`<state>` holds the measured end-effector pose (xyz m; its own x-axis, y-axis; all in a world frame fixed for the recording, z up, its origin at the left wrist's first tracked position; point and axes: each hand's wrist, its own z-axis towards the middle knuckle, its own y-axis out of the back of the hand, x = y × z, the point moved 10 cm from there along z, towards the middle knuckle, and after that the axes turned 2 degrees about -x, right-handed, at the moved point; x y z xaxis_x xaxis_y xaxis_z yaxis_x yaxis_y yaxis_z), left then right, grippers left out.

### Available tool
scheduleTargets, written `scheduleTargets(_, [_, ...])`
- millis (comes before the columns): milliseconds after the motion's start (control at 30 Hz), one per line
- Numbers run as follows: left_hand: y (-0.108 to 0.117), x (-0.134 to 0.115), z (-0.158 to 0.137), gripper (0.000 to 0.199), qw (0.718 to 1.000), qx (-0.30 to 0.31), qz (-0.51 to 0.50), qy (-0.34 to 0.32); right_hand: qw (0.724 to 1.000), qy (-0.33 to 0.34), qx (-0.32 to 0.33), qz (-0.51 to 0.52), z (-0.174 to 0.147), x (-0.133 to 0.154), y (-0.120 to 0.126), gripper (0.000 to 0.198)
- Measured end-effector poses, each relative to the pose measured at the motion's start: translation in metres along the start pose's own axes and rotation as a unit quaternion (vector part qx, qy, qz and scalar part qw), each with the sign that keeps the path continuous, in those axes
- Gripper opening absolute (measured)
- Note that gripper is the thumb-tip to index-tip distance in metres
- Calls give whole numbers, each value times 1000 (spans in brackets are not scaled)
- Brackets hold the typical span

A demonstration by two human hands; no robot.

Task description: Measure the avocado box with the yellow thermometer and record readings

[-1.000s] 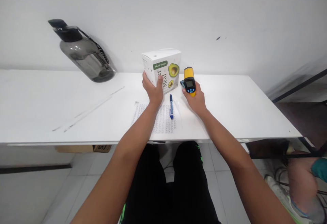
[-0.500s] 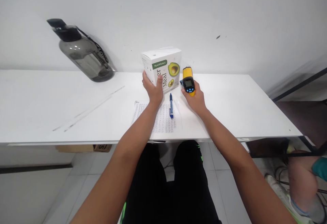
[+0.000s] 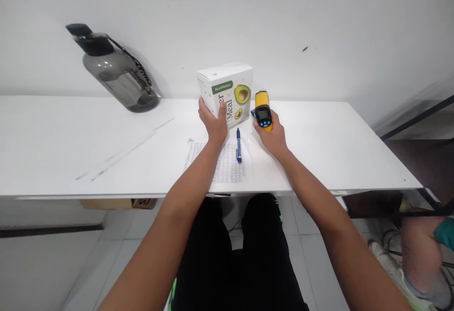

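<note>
My left hand point(image 3: 214, 124) is closed around the lower left of a white carton point(image 3: 224, 98) printed with avocados and a green label. The carton is upright and slightly turned; whether its base touches the table I cannot tell. In my right hand point(image 3: 274, 136) is a yellow and black infrared thermometer point(image 3: 263, 110), its small screen and blue buttons facing me. It is just right of the carton, apart from it. Between my forearms a blue pen point(image 3: 239, 146) lies on a sheet of paper point(image 3: 227, 171) covered in rows of small marks, partly hidden by my left forearm.
A grey see-through bottle point(image 3: 122, 82) with a black lid stands at the back left by the wall. The white table point(image 3: 319, 155) ends just before my legs. A cardboard box point(image 3: 117, 203) is below it. Another person's leg point(image 3: 420, 249) is at lower right.
The view has shifted very slightly. Both hands keep their hold on the carton and the thermometer, with no clear movement of either.
</note>
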<state>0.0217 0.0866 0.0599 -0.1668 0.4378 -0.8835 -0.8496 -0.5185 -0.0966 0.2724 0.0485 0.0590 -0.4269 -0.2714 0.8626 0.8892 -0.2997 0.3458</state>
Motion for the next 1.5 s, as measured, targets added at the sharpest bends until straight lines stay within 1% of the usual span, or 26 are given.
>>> scheduleTargets(267, [0, -2, 1, 91, 1000, 10, 25, 3, 1000, -8, 15, -18, -2, -1, -3, 73])
scheduleTargets(500, [-2, 0, 0, 90, 999, 15, 48, 4, 999, 14, 14, -34, -1, 1, -3, 71])
scheduleTargets(700, [-2, 0, 0, 91, 998, 12, 60, 3, 999, 8, 19, -27, -2, 2, -4, 70])
scheduleTargets(767, [-2, 1, 0, 90, 998, 13, 61, 5, 1000, -3, 14, -13, -1, -1, -4, 74])
scheduleTargets(867, [-1, 2, 0, 88, 997, 10, 73, 17, 999, -35, -5, 23, 3, -10, 0, 84])
scheduleTargets(967, [1, 2, 0, 88, 995, 6, 90, 31, 997, -66, -26, 43, 9, -18, 8, 81])
scheduleTargets(1067, [2, 1, -1, 88, 994, 4, 105, 35, 993, -112, -43, -1, 12, -23, 21, 76])
scheduleTargets(1167, [0, 0, -1, 89, 993, 12, 115, 36, 981, -163, -57, -89, 11, -26, 34, 73])
scheduleTargets(1233, [-2, 0, -2, 89, 992, 18, 122, 39, 970, -182, -53, -154, 10, -27, 39, 69])
scheduleTargets(1367, [-3, 4, -1, 91, 990, 17, 134, 46, 945, -193, -32, -261, 11, -29, 40, 63])
scheduleTargets(1500, [-5, 11, 1, 94, 988, 18, 142, 53, 934, -164, -41, -314, 15, -34, 39, 56])
